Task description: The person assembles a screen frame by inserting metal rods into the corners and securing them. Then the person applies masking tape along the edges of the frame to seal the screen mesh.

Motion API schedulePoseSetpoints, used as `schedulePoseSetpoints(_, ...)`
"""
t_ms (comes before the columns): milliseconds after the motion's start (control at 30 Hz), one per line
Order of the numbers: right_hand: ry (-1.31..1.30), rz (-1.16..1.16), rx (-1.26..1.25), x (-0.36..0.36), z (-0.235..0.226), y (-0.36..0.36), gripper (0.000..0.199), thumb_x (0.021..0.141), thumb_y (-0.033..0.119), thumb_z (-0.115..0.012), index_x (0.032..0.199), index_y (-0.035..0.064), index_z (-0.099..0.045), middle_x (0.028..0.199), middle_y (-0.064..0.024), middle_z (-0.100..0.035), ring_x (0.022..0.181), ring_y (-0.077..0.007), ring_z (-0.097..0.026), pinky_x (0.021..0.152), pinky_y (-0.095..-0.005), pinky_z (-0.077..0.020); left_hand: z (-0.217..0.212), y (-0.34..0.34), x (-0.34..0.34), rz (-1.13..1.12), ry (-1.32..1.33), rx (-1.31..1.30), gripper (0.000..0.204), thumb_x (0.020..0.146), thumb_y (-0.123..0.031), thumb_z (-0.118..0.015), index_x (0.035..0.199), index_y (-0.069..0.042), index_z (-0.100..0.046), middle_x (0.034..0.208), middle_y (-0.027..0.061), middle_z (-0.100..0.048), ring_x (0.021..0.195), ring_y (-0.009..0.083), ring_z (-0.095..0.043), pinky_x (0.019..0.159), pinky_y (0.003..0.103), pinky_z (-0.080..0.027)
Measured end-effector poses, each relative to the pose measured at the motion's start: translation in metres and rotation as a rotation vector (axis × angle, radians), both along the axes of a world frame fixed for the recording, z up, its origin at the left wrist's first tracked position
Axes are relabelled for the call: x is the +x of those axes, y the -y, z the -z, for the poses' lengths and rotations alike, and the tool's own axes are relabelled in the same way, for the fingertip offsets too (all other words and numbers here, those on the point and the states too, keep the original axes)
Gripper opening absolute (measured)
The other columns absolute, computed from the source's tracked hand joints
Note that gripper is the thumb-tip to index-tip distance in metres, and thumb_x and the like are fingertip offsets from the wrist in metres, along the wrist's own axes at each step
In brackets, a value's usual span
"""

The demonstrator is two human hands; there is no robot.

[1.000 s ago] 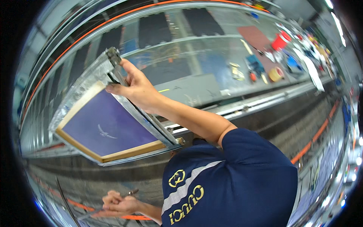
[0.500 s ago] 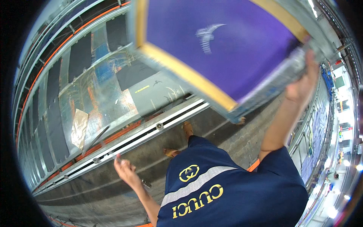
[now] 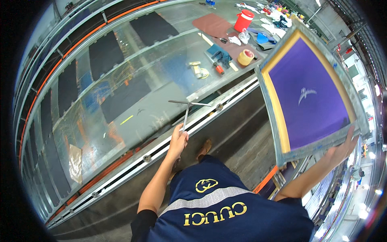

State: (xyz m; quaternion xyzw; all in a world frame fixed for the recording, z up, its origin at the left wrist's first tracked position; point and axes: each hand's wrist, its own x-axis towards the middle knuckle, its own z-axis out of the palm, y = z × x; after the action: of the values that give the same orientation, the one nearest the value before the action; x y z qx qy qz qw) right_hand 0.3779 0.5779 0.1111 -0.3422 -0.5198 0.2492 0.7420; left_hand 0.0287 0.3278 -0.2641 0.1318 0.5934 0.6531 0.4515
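My left hand (image 3: 177,141) is closed around the stem of a T-handle wrench (image 3: 186,117), its crossbar pointing up and away over the table's near rail. On the right, my right hand (image 3: 340,149) grips the lower edge of a screen-printing frame (image 3: 310,117). Its mesh is purple, with a small pale wing-like motif in the middle, yellow-tan tape along the inside borders and a grey stained rim. The frame is held up, tilted, beside the table. Part of my right hand's fingers is hidden by the rim.
A long printing table (image 3: 173,68) carries several dark fabric panels (image 3: 107,54). A slotted white rail (image 3: 165,145) with bolts runs along its near edge. Farther back are a red jug (image 3: 244,21), a tape roll (image 3: 245,57) and a red-brown cloth (image 3: 211,25).
The printing frame has swung right and lower in view, off the table's far part. My left hand has risen toward the rail, and the T-handle wrench now shows clearly in it.
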Motion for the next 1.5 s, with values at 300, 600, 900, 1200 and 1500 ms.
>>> schedulePoseSetpoints(300,0.002,0.206,-0.131,0.126,0.022,-0.070,0.059,0.098,0.016,-0.066,0.148,-0.0039,-0.042,0.141,-0.0192,-0.055,0.123,-0.0316,-0.059,0.102,-0.0437,-0.0512,0.116,-0.241,-0.032,-0.303,0.169,-0.096,0.044,0.099,-0.006,-0.050,0.141,-0.010,-0.038,0.073,0.0039,-0.054,0.057,0.0138,-0.047,0.047,0.031,-0.039)
schedulePoseSetpoints(600,-0.031,0.253,-0.051,0.162,0.011,-0.090,0.057,0.097,0.015,-0.066,0.147,-0.0002,-0.045,0.145,-0.0190,-0.051,0.128,-0.0301,-0.056,0.105,-0.0438,-0.0501,0.153,-0.318,-0.045,-0.265,0.083,-0.196,0.057,0.095,-0.007,-0.055,0.146,-0.007,-0.030,0.089,0.0108,-0.060,0.063,0.0178,-0.056,0.057,0.036,-0.053)
schedulePoseSetpoints(900,-0.127,0.016,-0.072,0.140,0.010,-0.151,0.059,0.099,0.021,-0.065,0.149,0.0023,-0.042,0.143,-0.0166,-0.053,0.127,-0.0303,-0.056,0.107,-0.0481,-0.0464,0.142,-0.288,-0.073,0.035,-0.520,-0.530,0.050,0.088,-0.027,-0.074,0.129,-0.001,-0.063,0.116,0.0207,-0.060,0.103,0.0317,-0.060,0.089,0.043,-0.049)
schedulePoseSetpoints(1200,-0.563,-0.394,-0.055,0.017,0.036,-0.198,0.044,0.100,0.028,-0.063,0.136,0.0036,-0.057,0.122,-0.0109,-0.067,0.102,-0.0227,-0.066,0.084,-0.0399,-0.0563,-0.035,-0.274,0.017,0.230,-0.030,0.179,0.066,0.099,-0.059,-0.055,0.141,-0.009,-0.052,0.136,0.0102,-0.058,0.125,0.0208,-0.053,0.099,0.041,-0.047)
schedulePoseSetpoints(1500,-0.782,-0.802,0.040,-0.178,0.026,-0.172,0.045,0.103,0.031,-0.058,0.138,0.0017,-0.055,0.133,-0.0127,-0.062,0.120,-0.0279,-0.060,0.104,-0.0453,-0.0487,-0.203,-0.243,-0.008,-0.166,0.151,0.667,0.060,0.092,-0.027,-0.075,0.139,-0.003,-0.046,0.128,0.0097,-0.062,0.116,0.0187,-0.061,0.098,0.039,-0.050)
